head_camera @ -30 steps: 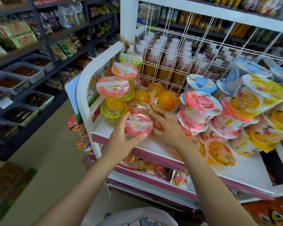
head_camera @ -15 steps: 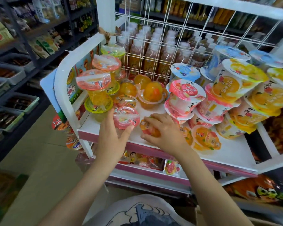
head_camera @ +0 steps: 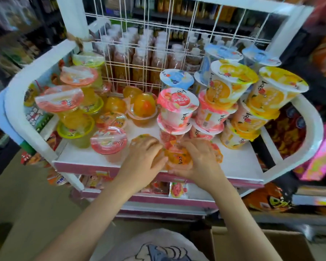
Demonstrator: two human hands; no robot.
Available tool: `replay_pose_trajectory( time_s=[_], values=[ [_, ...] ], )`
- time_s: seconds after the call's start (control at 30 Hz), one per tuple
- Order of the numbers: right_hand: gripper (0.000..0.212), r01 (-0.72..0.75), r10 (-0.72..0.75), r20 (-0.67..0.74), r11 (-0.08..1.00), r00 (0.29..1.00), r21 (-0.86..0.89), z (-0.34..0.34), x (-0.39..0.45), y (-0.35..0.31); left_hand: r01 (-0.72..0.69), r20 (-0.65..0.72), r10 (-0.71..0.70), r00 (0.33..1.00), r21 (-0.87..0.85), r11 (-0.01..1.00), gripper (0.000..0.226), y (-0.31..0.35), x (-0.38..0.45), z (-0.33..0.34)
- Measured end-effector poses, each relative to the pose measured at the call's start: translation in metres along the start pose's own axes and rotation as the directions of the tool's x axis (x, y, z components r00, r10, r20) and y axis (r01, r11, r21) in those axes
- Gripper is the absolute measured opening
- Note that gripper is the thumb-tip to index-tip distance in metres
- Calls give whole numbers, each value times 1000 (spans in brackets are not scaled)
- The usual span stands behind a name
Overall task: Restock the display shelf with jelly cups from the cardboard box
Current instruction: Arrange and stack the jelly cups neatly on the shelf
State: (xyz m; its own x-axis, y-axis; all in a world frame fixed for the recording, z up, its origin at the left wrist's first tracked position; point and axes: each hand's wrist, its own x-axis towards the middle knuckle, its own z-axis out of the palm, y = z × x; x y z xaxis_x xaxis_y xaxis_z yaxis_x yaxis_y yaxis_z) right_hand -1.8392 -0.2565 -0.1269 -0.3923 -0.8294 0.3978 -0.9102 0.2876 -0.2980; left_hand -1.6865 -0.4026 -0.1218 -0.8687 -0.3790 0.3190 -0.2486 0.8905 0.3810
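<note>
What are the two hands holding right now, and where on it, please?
Both the left hand and right hand grip an orange jelly cup by its sides.

The lids of the jelly cups [head_camera: 177, 100] carry a short brand word in dark script, seen upside down and too blurred to read (the side labels too). No numbers are legible.

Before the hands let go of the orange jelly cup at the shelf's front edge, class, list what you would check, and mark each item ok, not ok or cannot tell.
1. Both hands on the orange jelly cup: left hand and right hand hold it: ok.
2. Cup resting flat on the shelf: cannot tell, hands cover it.
3. Bare shelf space right of the hands: ok.
4. Pink-lidded cup apart from the left hand: ok.
5. Pink stack behind standing straight: not ok, tilted.
</note>
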Motion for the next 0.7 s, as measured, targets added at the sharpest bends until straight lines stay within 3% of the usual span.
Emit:
replay_pose_trajectory(
  time_s=[0.13,0.23,0.33,0.4,0.5,0.6,0.63,0.7],
  values=[
    [61,-66,66,-52,998,996,11,4,11,-11,74,11,-73,997,-133,988,52,4,-1,1],
    [49,-28,58,-155,982,986,187,-1,5,-13,125,-51,-151,987,-341,932,47,9,-7,-8],
    [50,-100,161,-126,914,979,394,-14,0,-15,141,-120,-239,964,-532,835,33,19,-8,-17],
    [43,-172,247,-62,813,967,556,-24,-1,-19,157,-41,-261,964,-707,690,43,29,-6,-20],
    [41,-259,351,44,595,935,761,-39,-2,-25,164,120,-122,985,-862,479,60,46,-1,-22],
    [42,-455,534,242,314,811,833,-51,-3,-23,227,211,-82,974,-910,347,64,61,11,-15],
    [41,-504,593,273,265,758,822,-56,-3,-20,246,224,-104,969,-919,308,60,66,17,-11],
    [39,-539,670,237,284,703,793,-60,-6,-10,273,229,-175,958,-917,291,54,75,27,-1]
  ],
)
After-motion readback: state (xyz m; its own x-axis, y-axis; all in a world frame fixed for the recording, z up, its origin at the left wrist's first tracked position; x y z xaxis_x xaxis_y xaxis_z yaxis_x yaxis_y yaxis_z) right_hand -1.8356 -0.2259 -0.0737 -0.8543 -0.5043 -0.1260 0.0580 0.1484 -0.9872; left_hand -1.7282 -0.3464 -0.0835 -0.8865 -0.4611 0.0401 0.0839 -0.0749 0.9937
